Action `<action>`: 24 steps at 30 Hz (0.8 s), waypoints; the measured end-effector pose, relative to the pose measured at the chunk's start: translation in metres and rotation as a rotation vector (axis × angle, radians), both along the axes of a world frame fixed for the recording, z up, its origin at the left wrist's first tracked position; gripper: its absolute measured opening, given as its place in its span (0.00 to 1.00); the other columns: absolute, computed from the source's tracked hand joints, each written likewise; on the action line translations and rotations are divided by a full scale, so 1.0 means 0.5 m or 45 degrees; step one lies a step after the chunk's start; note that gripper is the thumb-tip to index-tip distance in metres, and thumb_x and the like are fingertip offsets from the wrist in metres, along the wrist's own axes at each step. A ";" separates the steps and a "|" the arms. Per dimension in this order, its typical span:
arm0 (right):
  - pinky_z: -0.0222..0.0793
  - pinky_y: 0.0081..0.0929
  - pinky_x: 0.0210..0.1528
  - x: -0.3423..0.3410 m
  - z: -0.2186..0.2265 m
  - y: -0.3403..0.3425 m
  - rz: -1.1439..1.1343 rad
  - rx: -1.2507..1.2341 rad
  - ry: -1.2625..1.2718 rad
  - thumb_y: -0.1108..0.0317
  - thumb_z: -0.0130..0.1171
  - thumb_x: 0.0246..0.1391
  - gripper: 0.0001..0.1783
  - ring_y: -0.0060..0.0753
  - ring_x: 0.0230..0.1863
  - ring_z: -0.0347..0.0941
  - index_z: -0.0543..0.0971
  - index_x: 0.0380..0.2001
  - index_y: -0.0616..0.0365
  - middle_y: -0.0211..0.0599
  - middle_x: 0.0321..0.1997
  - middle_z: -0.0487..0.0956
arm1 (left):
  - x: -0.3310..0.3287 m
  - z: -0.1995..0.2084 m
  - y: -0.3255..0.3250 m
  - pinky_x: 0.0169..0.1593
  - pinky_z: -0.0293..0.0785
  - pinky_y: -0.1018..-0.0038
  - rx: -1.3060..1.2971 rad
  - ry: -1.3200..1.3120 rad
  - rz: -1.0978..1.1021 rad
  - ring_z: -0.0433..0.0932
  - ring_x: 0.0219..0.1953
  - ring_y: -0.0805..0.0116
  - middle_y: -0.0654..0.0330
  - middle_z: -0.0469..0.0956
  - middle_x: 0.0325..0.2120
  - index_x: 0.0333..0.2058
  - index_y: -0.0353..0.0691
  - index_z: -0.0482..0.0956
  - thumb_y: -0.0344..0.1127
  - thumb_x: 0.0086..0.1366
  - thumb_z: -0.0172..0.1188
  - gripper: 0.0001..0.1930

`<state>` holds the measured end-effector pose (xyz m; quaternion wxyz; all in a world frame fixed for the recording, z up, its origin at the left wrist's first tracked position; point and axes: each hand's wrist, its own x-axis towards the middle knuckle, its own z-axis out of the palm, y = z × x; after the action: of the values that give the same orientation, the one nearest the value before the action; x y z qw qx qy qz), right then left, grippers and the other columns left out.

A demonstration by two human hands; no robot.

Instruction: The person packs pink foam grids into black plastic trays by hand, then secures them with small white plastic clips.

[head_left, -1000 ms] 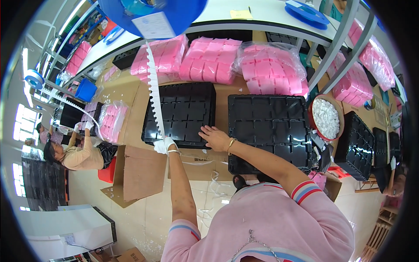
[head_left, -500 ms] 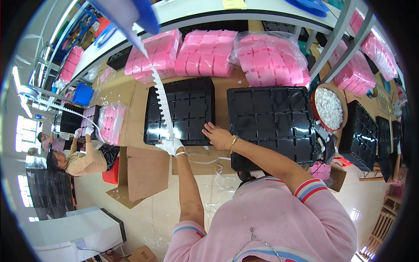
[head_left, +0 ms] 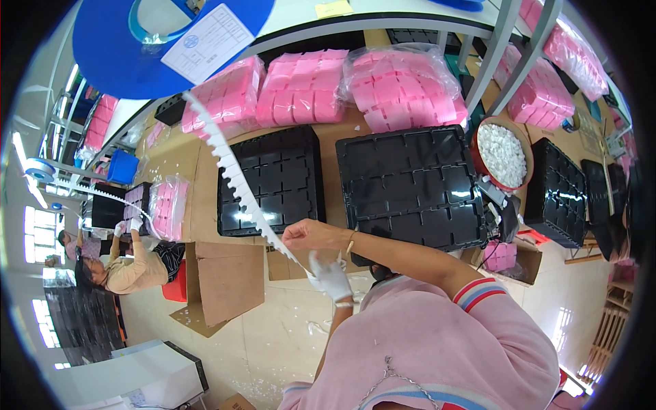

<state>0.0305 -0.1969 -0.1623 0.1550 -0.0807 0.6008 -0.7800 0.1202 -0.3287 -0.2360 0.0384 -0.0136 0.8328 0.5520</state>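
A long white toothed strip (head_left: 239,184) hangs down from a large blue reel (head_left: 102,55) with a white label at the upper left. My left hand (head_left: 333,279), in a white glove and slightly blurred, is closed on the strip's lower end in front of the bench edge. My bare right hand (head_left: 311,236) crosses above it, fingers curled in beside the strip; whatever they may hold is hidden. Behind the strip lies a black moulded tray stack (head_left: 294,171). Under my right forearm is a second black tray stack (head_left: 410,184).
Pink packs (head_left: 301,85), some in clear plastic, line the back of the bench. A red-rimmed bowl (head_left: 475,154) of small white pieces stands right of the trays. An open cardboard box (head_left: 229,283) sits below left. At far left a co-worker (head_left: 130,266) handles another strip.
My left hand has drawn the strip down toward me and right, off the left tray. My right hand has lifted from that tray and curled beside the strip. The reel shows more fully.
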 end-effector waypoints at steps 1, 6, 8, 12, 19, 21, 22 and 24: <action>0.72 0.19 0.51 0.018 0.006 0.005 -0.039 -0.138 0.050 0.62 0.58 0.70 0.12 0.13 0.46 0.73 0.79 0.48 0.58 0.22 0.45 0.80 | 0.039 -0.035 -0.038 0.49 0.76 0.71 0.009 -0.034 -0.224 0.80 0.42 0.68 0.57 0.79 0.48 0.62 0.38 0.73 0.28 0.67 0.58 0.24; 0.71 0.19 0.49 0.098 0.002 0.052 -0.119 -0.319 -0.148 0.58 0.54 0.73 0.14 0.13 0.43 0.72 0.79 0.48 0.58 0.22 0.41 0.78 | 0.116 0.137 -0.103 0.44 0.73 0.78 0.206 -0.717 -0.755 0.76 0.35 0.75 0.64 0.83 0.38 0.50 0.37 0.85 0.30 0.70 0.58 0.13; 0.70 0.19 0.48 0.126 0.023 0.057 -0.056 -0.514 -0.201 0.55 0.53 0.73 0.16 0.12 0.43 0.70 0.79 0.49 0.56 0.22 0.42 0.78 | 0.086 0.209 -0.113 0.42 0.73 0.78 0.006 -0.659 -0.972 0.75 0.35 0.76 0.67 0.82 0.32 0.45 0.38 0.87 0.33 0.72 0.59 0.10; 0.66 0.16 0.46 0.169 0.076 0.061 -0.096 -0.183 -0.067 0.53 0.52 0.74 0.17 0.12 0.42 0.67 0.79 0.49 0.54 0.19 0.40 0.75 | -0.012 0.220 -0.132 0.40 0.73 0.80 0.318 -0.244 -0.457 0.77 0.34 0.77 0.64 0.81 0.33 0.40 0.35 0.85 0.29 0.69 0.59 0.07; 0.68 0.16 0.37 0.188 0.055 0.077 -0.168 -0.367 -0.129 0.55 0.51 0.74 0.16 0.11 0.33 0.69 0.78 0.41 0.55 0.20 0.33 0.75 | -0.161 0.066 -0.083 0.47 0.77 0.75 0.411 -0.696 -1.264 0.79 0.41 0.75 0.64 0.81 0.38 0.47 0.33 0.79 0.20 0.64 0.60 0.13; 0.66 0.15 0.36 0.192 0.069 0.110 -0.199 -0.581 -0.199 0.57 0.51 0.74 0.14 0.12 0.32 0.67 0.77 0.40 0.56 0.22 0.33 0.74 | -0.135 0.169 -0.014 0.42 0.77 0.78 0.337 -0.821 -1.521 0.80 0.37 0.77 0.66 0.82 0.35 0.50 0.33 0.81 0.25 0.66 0.63 0.14; 0.65 0.15 0.35 0.193 0.077 0.127 -0.224 -0.773 -0.243 0.60 0.51 0.74 0.13 0.14 0.32 0.65 0.76 0.40 0.58 0.25 0.34 0.73 | -0.128 0.191 0.014 0.37 0.76 0.80 0.321 -0.821 -1.661 0.79 0.34 0.79 0.66 0.82 0.34 0.50 0.33 0.81 0.27 0.66 0.65 0.15; 0.64 0.17 0.35 0.191 0.097 0.148 -0.250 -0.867 -0.292 0.61 0.52 0.74 0.12 0.15 0.32 0.63 0.75 0.39 0.59 0.26 0.35 0.71 | -0.117 0.161 0.027 0.38 0.76 0.80 0.336 -0.787 -1.639 0.79 0.35 0.78 0.64 0.83 0.35 0.48 0.34 0.82 0.31 0.67 0.66 0.13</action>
<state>0.1263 -0.1227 -0.1137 0.1101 0.0182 0.2906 -0.9503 0.0616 -0.3151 -0.1554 0.5905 0.3286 0.5534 0.4869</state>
